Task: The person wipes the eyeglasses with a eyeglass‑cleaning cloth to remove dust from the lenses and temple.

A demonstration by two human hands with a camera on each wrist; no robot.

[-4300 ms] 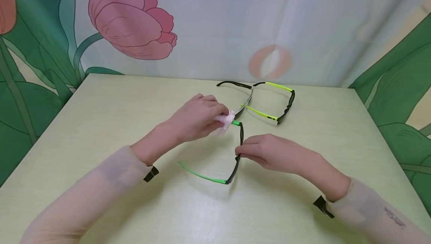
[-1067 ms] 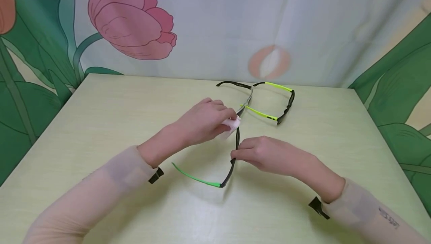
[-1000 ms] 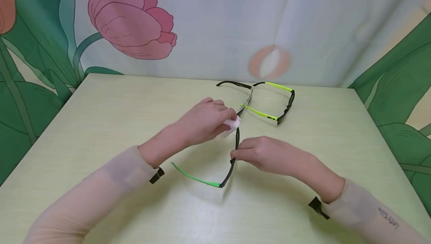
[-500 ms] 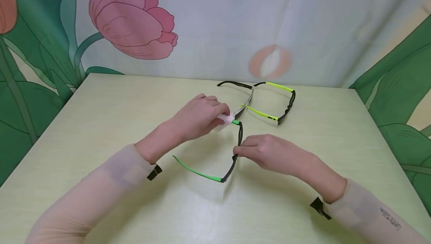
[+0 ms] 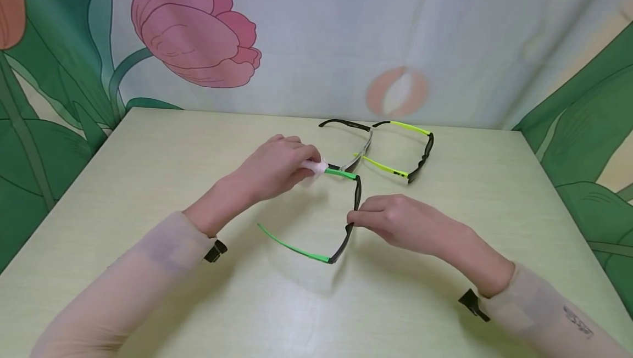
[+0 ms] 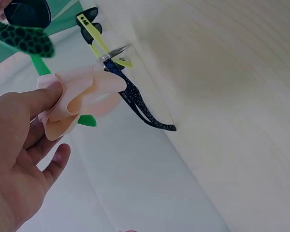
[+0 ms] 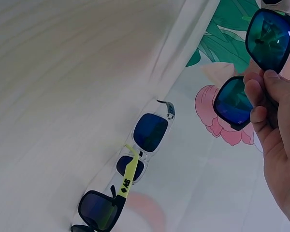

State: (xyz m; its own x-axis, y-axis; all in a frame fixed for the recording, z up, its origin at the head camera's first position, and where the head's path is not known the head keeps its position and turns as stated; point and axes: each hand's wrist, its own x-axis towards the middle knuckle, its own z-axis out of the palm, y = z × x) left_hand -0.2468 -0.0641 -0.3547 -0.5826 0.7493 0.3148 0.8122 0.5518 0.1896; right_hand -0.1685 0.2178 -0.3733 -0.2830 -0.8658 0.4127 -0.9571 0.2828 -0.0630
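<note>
Sunglasses (image 5: pixel 341 245) with a black front and green temples are raised above the table, their temples unfolded toward the left. My right hand (image 5: pixel 407 223) pinches them at the bridge between thumb and fingers; blue-green mirrored lenses (image 7: pixel 269 41) show in the right wrist view. My left hand (image 5: pixel 272 168) holds a pale pink cloth (image 5: pixel 317 167) folded around the far temple. In the left wrist view a green temple tip (image 6: pixel 88 121) sticks out past the cloth (image 6: pixel 72 92). The near temple (image 5: pixel 292 248) hangs free.
Behind the hands, clear-framed sunglasses (image 5: pixel 368 141) with black temples lie on the table (image 5: pixel 198 303). Black sunglasses with yellow temples (image 5: pixel 386 168) lie to their right, overlapping them in the head view. A flower-printed curtain (image 5: pixel 306 39) hangs along the table's back edge.
My left hand has slid the cloth leftward along the far temple, away from the hinge, baring more green. The held sunglasses and right hand have shifted slightly up and right.
</note>
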